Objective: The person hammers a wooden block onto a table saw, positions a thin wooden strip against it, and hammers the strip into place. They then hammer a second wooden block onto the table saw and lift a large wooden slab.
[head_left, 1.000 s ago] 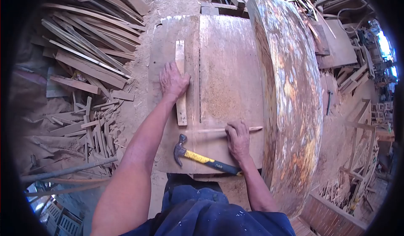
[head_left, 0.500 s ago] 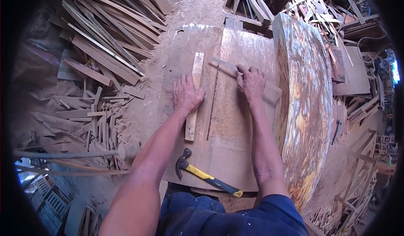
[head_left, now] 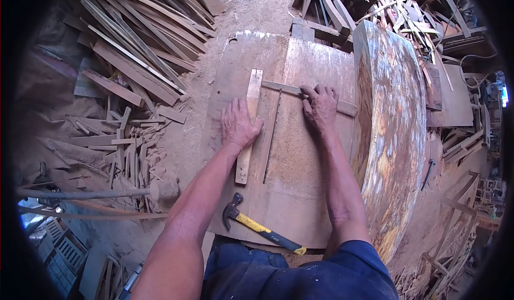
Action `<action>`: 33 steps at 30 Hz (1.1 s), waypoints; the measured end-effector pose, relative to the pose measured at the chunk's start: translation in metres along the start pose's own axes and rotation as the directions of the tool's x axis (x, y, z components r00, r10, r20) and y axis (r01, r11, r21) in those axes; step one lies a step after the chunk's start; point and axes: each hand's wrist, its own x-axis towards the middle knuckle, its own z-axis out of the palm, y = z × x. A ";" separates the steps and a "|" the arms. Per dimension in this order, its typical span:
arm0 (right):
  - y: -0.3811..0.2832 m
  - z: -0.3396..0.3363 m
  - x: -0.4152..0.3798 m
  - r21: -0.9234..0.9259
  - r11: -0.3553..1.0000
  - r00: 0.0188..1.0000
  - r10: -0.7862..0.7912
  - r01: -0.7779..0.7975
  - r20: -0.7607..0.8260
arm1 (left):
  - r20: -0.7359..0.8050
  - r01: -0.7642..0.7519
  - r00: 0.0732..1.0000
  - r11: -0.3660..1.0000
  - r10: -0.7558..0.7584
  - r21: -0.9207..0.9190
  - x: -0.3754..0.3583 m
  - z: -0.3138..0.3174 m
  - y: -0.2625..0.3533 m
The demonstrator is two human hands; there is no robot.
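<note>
My left hand (head_left: 240, 124) wraps over a pale wooden strip (head_left: 243, 166) lying lengthwise on the worn board (head_left: 316, 193). A second, narrower wooden piece (head_left: 347, 108) lies crosswise, its left end by the pale strip's upper part. My right hand (head_left: 321, 106) grips that piece with bent fingers. Between my hands a thin dark toothed strip (head_left: 272, 139), perhaps a blade, lies on the board beside scattered sawdust. A hammer (head_left: 262, 228) with a yellow and black handle rests near the board's front edge, close to my body.
A thick, rough-barked slab (head_left: 393, 139) stands along the board's right edge. Long planks (head_left: 134, 43) are piled at the upper left, with small offcuts (head_left: 126, 150) below them. More scrap wood (head_left: 407, 16) fills the upper right. A round pole (head_left: 91, 194) juts in from the left.
The crosswise piece has shifted from a double, blurred look to a sharp one, sitting slightly lower against the pale strip. My right hand still holds it. The whole view has shifted slightly.
</note>
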 end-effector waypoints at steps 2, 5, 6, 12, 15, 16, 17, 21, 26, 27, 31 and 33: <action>-0.001 0.000 -0.001 0.006 1.000 1.000 0.003 -0.003 0.000 | -0.002 -0.003 1.000 1.000 0.003 0.002 0.001 -0.001 0.000; 0.000 0.000 -0.001 0.014 1.000 1.000 -0.001 0.001 -0.008 | 0.031 0.013 0.999 1.000 -0.012 -0.009 0.002 -0.003 0.002; 0.000 0.000 -0.001 0.004 1.000 1.000 -0.013 0.013 -0.024 | 0.046 0.018 0.999 1.000 -0.018 -0.015 0.002 -0.004 0.003; -0.005 0.002 -0.001 -0.043 0.998 0.996 -0.038 0.034 -0.085 | -0.025 0.017 0.999 0.989 -0.021 -0.147 0.002 0.019 -0.016; -0.003 0.005 -0.006 -0.042 0.998 0.993 -0.045 0.040 -0.107 | 0.021 0.024 1.000 0.962 -0.019 -0.271 -0.004 0.015 -0.021; -0.003 0.005 -0.004 -0.053 0.997 0.991 -0.059 0.053 -0.120 | 0.031 0.022 0.999 0.946 -0.013 -0.322 0.000 0.013 -0.019; -0.003 0.004 -0.004 -0.067 0.995 0.989 -0.076 0.068 -0.130 | 0.031 0.022 0.999 0.946 -0.013 -0.324 0.000 0.012 -0.018; 0.000 0.008 -0.003 -0.054 0.995 0.990 -0.090 0.084 -0.110 | 0.016 0.034 0.999 0.937 -0.030 -0.347 0.001 0.013 -0.019; 0.003 0.012 -0.003 -0.010 0.998 0.997 -0.059 0.059 -0.052 | -0.004 0.022 1.000 0.927 -0.025 -0.375 0.001 0.012 -0.019; 0.004 0.012 -0.003 -0.008 0.998 0.997 -0.057 0.057 -0.050 | -0.002 0.019 1.000 0.927 -0.022 -0.376 0.001 0.013 -0.019; 0.006 0.014 -0.004 0.002 0.998 0.998 -0.057 0.057 -0.041 | -0.004 0.007 1.000 0.922 -0.009 -0.386 0.001 0.014 -0.021; 0.006 0.013 -0.003 0.000 0.998 0.997 -0.063 0.063 -0.048 | 0.004 0.006 1.000 0.928 -0.005 -0.373 0.002 0.013 -0.021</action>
